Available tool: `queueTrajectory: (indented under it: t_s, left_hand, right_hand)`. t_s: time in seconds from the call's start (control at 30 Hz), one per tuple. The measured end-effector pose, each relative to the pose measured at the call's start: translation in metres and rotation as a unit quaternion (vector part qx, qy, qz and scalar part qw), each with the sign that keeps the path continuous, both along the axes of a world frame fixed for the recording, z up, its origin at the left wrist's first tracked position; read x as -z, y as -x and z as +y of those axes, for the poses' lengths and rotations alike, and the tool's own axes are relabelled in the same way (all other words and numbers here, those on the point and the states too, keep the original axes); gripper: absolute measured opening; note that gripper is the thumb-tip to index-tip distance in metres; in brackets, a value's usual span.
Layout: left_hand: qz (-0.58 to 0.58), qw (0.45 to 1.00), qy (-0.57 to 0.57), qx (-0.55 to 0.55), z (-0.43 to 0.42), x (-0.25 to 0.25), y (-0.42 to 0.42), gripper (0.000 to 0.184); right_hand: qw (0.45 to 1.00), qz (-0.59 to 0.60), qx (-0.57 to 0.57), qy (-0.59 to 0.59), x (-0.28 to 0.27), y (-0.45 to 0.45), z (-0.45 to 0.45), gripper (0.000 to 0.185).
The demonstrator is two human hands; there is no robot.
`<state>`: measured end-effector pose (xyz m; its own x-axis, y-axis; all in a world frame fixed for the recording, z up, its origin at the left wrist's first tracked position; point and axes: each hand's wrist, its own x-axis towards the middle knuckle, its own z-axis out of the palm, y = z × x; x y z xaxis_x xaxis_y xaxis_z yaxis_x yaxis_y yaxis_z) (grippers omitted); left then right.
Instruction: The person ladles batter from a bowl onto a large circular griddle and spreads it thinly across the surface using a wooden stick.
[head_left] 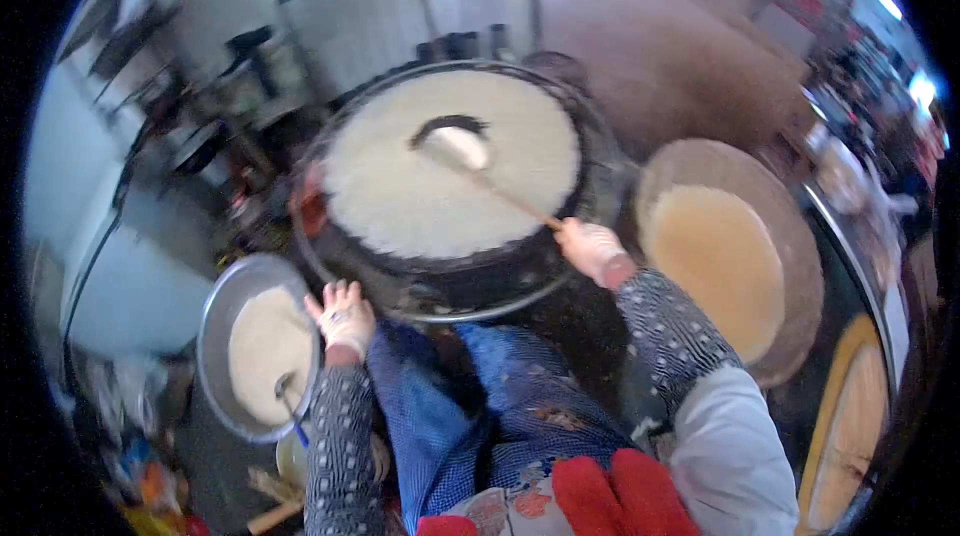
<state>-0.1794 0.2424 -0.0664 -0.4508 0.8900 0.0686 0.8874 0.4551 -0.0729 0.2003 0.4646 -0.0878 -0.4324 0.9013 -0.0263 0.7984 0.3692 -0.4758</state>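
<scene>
My right hand (592, 248) is closed around the wooden handle of a long-handled batter spreader (515, 202). Its pale, rounded head is blurred and lies over the batter sheet (400, 196), just below a dark, bare crescent. The pale batter covers most of a large round black griddle (460, 261). My left hand (343, 318) has its fingers spread and holds nothing. It is beside the right rim of a metal basin (207, 336), near the griddle's front edge; whether it touches either, I cannot tell. Inside the basin are whitish batter and a blue-handled ladle (290, 408).
Right of the griddle stands a wide brown tub (800, 276) with tan liquid. A wooden board (850, 426) lies at the lower right. Plastic bags (860, 176) are beyond the tub. Clutter (150, 481) fills the lower left, and a metal rim (470, 314) circles the griddle.
</scene>
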Motion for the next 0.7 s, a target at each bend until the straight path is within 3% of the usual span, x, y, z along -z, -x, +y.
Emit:
queueTrajectory:
  t_s: [0.03,0.07,0.13,0.23,0.27,0.37,0.4,0.47,0.5,0.53,0.6,0.63,0.7]
  left_hand:
    - [-0.001,0.998,-0.05,0.045,0.004,0.003,-0.018,0.043]
    - [-0.007,0.99,-0.102,0.096,0.003,0.006,-0.028,0.042]
    - [-0.004,0.981,-0.107,0.16,-0.005,0.005,-0.058,0.042]
    - [0.013,0.973,-0.077,0.219,-0.019,0.002,-0.091,0.051]
    - [-0.029,0.974,-0.058,0.217,-0.01,-0.003,-0.08,0.058]
    - [0.023,0.985,0.011,0.172,-0.014,0.0,-0.095,0.067]
    - [0.035,0.983,-0.008,0.181,-0.012,0.004,-0.09,0.065]
    - [0.063,0.98,-0.038,0.187,-0.02,0.018,-0.069,0.061]
    - [0.053,0.981,-0.027,0.184,-0.021,0.014,-0.059,0.06]
    - [0.047,0.983,-0.021,0.177,-0.02,0.011,-0.05,0.06]
    - [0.041,0.986,-0.029,0.161,-0.022,0.016,-0.041,0.059]
    - [0.052,0.986,-0.028,0.159,-0.025,0.022,-0.035,0.059]
    - [0.038,0.991,-0.02,0.13,-0.026,0.026,-0.028,0.06]
  right_hand:
    - [0.992,-0.069,-0.048,-0.096,0.012,-0.013,0.0,0.033]
    - [0.992,-0.085,-0.006,-0.09,0.018,-0.011,0.004,0.03]
    - [0.994,0.029,0.014,-0.101,0.02,-0.009,0.017,0.026]
    - [0.991,-0.006,0.005,-0.137,-0.03,0.023,-0.012,0.029]
    - [0.997,-0.04,-0.011,-0.066,-0.046,0.05,-0.011,0.028]
    - [0.995,-0.096,0.03,-0.023,-0.007,0.04,0.017,0.03]
    - [0.993,-0.107,0.053,-0.022,-0.04,0.032,0.008,0.031]
    - [0.986,-0.103,0.007,-0.129,-0.04,0.031,0.008,0.03]
    - [0.997,-0.056,0.012,-0.055,-0.059,0.039,0.002,0.029]
    - [0.994,-0.025,0.002,-0.105,-0.059,0.045,-0.008,0.03]
    - [0.995,-0.044,-0.042,-0.081,-0.04,0.041,-0.009,0.031]
    - [0.968,-0.005,-0.075,-0.241,-0.018,0.03,-0.007,0.032]
    - [0.983,-0.096,0.02,-0.154,-0.012,0.025,0.019,0.034]
